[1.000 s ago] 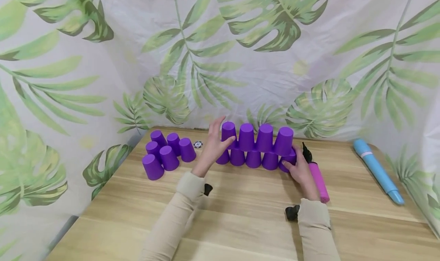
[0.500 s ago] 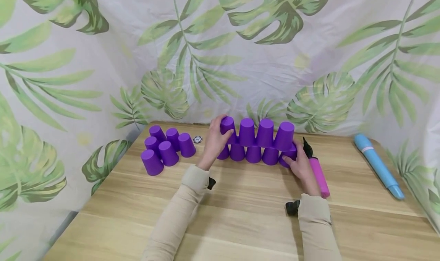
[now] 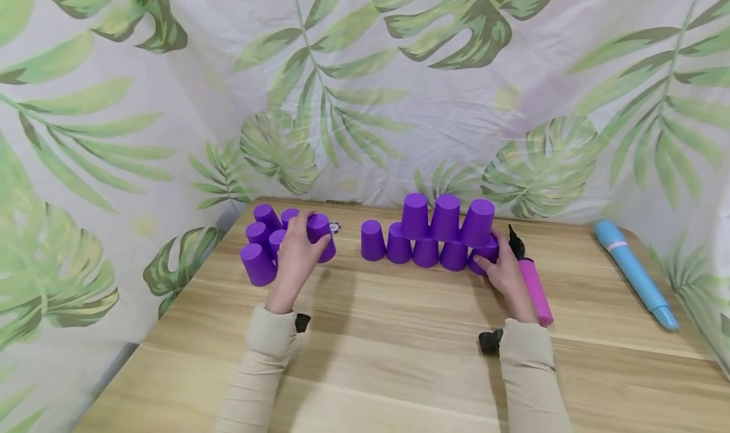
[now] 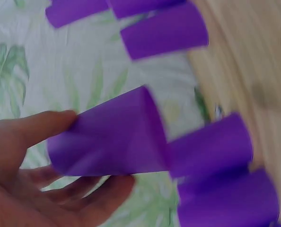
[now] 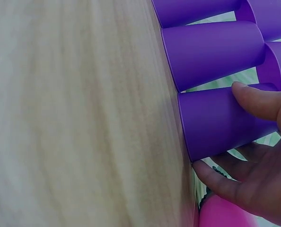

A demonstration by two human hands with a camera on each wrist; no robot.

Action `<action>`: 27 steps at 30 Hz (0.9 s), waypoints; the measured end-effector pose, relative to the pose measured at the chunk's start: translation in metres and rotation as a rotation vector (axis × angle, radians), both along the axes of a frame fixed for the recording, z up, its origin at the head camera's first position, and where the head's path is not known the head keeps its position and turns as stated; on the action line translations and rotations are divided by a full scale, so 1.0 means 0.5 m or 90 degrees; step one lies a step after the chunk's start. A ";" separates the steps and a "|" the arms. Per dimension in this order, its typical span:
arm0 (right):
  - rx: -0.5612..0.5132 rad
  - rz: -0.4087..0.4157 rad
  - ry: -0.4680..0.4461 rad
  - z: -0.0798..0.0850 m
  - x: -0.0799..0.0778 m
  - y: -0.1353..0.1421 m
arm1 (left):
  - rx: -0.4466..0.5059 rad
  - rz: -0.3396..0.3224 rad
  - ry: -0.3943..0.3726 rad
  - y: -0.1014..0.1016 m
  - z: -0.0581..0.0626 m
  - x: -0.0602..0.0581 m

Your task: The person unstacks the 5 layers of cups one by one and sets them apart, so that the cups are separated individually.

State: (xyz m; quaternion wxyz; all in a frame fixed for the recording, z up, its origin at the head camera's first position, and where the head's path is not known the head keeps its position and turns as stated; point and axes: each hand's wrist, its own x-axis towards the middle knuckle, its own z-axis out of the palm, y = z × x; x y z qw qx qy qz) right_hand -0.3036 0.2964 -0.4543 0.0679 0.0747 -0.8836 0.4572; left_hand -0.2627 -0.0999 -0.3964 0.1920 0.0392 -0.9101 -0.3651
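In the head view, my left hand (image 3: 296, 249) is over the group of purple cups (image 3: 258, 265) at the left. Thumb and fingers hold an upside-down purple cup (image 4: 107, 135), clearly seen in the left wrist view and partly hidden by the hand in the head view. To the right stands a row of upside-down purple cups (image 3: 372, 240), with three more cups (image 3: 445, 217) resting across its right part. My right hand (image 3: 504, 271) holds the row's rightmost cup (image 5: 223, 120), thumb on one side and fingers on the other.
A black-and-white poker chip (image 3: 335, 228) lies behind the left cups. A pink cylinder with a black nozzle (image 3: 536, 292) lies right of my right hand, and a blue tube (image 3: 635, 274) farther right. A leaf-printed cloth (image 3: 353, 103) hangs behind the wooden table (image 3: 388, 357).
My left hand took the leftmost cup off the upper row and carried it left to the group. Three upper cups are left on the row. My right hand stays at the end cup.
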 end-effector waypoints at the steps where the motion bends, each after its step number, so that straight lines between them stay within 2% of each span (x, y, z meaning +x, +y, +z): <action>1: 0.001 0.001 -0.001 0.001 0.000 0.002 | -0.008 -0.001 -0.022 -0.011 0.000 0.001; 6: 0.003 0.002 -0.007 0.004 0.004 0.004 | -0.044 -0.002 -0.120 -0.044 -0.009 -0.001; 10: 0.003 -0.005 -0.018 0.005 0.007 0.002 | -0.061 -0.002 -0.156 -0.052 -0.022 -0.006; 21: 0.002 -0.004 -0.027 0.010 0.008 -0.005 | -0.082 0.006 -0.158 -0.051 -0.062 -0.017; 27: 0.013 -0.005 -0.034 0.015 0.008 -0.007 | -0.079 0.010 -0.154 -0.055 -0.066 -0.015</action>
